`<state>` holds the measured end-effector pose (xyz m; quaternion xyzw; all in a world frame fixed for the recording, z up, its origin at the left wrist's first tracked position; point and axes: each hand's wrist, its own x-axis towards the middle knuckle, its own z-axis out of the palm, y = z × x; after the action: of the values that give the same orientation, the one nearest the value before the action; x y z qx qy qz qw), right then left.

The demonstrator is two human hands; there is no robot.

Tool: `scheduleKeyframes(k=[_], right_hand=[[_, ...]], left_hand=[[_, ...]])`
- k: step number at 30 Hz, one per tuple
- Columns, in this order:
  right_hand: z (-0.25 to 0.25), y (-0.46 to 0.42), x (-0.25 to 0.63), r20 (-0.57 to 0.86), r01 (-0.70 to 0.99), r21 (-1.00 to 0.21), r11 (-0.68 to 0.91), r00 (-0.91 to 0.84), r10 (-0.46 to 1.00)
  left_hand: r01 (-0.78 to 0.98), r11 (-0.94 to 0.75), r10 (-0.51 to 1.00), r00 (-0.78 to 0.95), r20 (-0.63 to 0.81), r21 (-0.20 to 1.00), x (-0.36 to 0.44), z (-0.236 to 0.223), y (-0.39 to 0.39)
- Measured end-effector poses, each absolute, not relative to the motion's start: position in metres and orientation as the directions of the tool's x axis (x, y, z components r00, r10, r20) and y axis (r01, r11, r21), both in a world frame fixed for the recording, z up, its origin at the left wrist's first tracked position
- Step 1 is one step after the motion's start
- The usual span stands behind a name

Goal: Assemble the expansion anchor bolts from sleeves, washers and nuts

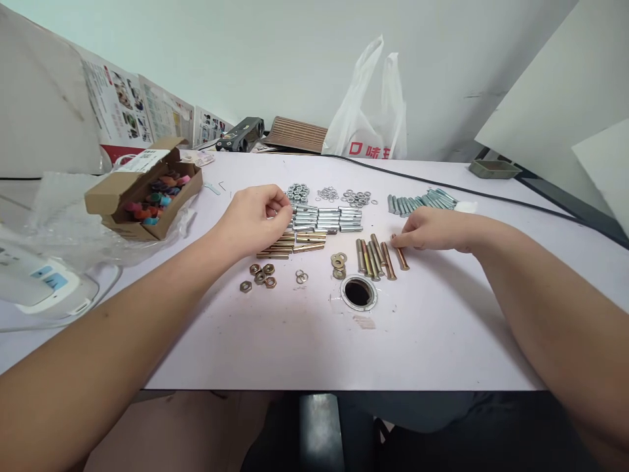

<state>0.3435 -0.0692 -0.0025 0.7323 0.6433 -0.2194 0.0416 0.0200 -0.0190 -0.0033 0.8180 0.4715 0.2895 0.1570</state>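
Observation:
My left hand [255, 216] rests curled on the white table [442, 328], its fingers closed against the left end of the stacked silver sleeves [327, 219] and brass sleeves [295, 244]; what they pinch is hidden. My right hand [432, 229] lies low on the table, fingertips touching the head of a brass bolt [400, 254] at the right end of a row of brass bolts [374, 257]. Brass nuts [259, 275], brass washers [338, 263] and small ring washers [301, 276] lie in front.
Silver nuts [297, 192], silver washers [356, 196] and silver bolts [422, 202] line the back. A cable hole [359, 292] sits near the front. A cardboard box of coloured pieces [147, 193] and plastic wrap lie left; a plastic bag [371, 124] and black cable [491, 195] lie behind.

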Motion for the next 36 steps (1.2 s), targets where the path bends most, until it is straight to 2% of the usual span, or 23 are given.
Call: scheduleKeyframes(k=[2,4,7,9,12,16,21,27,36], right_hand=[[0.003,-0.072,0.34,-0.307,0.923,-0.293,-0.251,0.158,0.939],[0.01,-0.079,0.327,-0.214,0.864,-0.42,-0.278,0.203,0.956],[0.014,-0.09,0.292,0.013,0.779,-0.622,-0.076,0.107,0.994],[0.011,-0.096,0.263,0.133,0.738,-0.668,0.098,-0.01,0.991],[0.002,-0.1,0.228,0.225,0.729,-0.631,0.266,-0.156,0.962],[-0.009,-0.1,0.209,0.29,0.776,-0.5,0.385,-0.269,0.919],[-0.016,-0.1,0.209,0.266,0.781,-0.482,0.397,-0.302,0.916],[-0.02,-0.1,0.21,0.262,0.773,-0.496,0.395,-0.3,0.917],[-0.019,-0.1,0.211,0.212,0.768,-0.534,0.353,-0.283,0.935]], left_hand=[[0.669,-0.524,0.851,0.398,0.343,0.526,0.019,-0.003,-0.02],[0.654,-0.547,0.837,0.41,0.363,0.523,0.019,-0.002,-0.021],[0.624,-0.587,0.81,0.448,0.379,0.516,0.018,0.0,-0.024],[0.599,-0.624,0.781,0.494,0.38,0.502,0.018,0.0,-0.026],[0.546,-0.689,0.719,0.596,0.357,0.477,0.017,0.001,-0.029],[0.483,-0.751,0.64,0.7,0.317,0.45,0.015,0.001,-0.031],[0.424,-0.817,0.553,0.767,0.325,0.391,0.013,0.001,-0.03],[0.33,-0.865,0.455,0.833,0.315,0.378,0.014,0.004,-0.033],[0.449,-0.814,0.552,0.795,0.252,0.368,0.009,-0.007,-0.024]])
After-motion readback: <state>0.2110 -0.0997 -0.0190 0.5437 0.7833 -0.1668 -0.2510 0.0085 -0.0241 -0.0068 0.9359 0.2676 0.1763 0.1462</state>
